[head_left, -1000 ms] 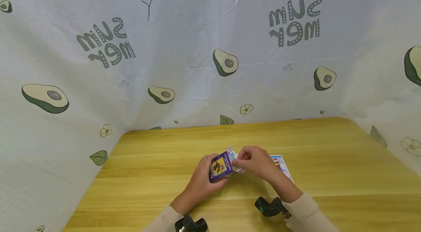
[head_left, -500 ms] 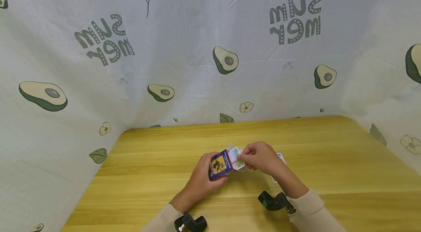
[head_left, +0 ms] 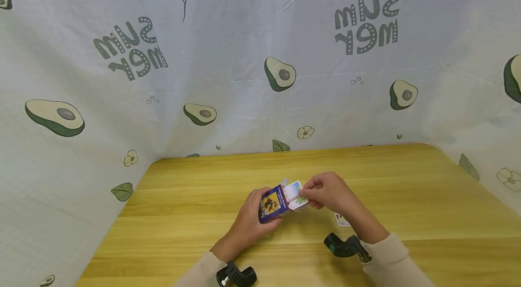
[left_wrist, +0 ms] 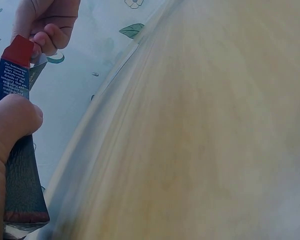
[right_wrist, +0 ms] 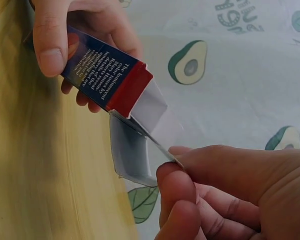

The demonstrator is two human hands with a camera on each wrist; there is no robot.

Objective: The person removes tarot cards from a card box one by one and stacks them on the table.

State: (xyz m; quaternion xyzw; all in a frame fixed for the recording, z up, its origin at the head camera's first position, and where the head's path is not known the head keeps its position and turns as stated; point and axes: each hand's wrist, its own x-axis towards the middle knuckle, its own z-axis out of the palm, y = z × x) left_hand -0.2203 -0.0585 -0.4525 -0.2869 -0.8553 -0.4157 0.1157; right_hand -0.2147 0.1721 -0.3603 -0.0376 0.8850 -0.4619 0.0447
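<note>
Cloth (head_left: 228,29): pale, avocado-printed, hung as a backdrop behind the table (head_left: 195,196).
Left hand (head_left: 249,221): curled round the box (head_left: 269,205), thumb on a narrow side. The grip seems meant to steady it without covering its mouth.
Box: in the left hand's grasp, apparently lifted off the table and tilted. Its open end faces the right hand (head_left: 327,191), probably so that hand can work straight along the box's length.
Right hand: thumb and forefinger nearly closed, pinching the outer edge of the card (head_left: 293,192); the other fingers are bent. So light a pinch likely keeps the picture from bending.
Card: between the hands, partly inside the box. Whether it is single, I cannot tell.
Flap (right_wrist: 132,155): folded open below the card, near the right hand's fingertips, presumably to leave the mouth free.
Loose card (head_left: 343,220): on the table below the right hand, partly hidden by that forearm.
</note>
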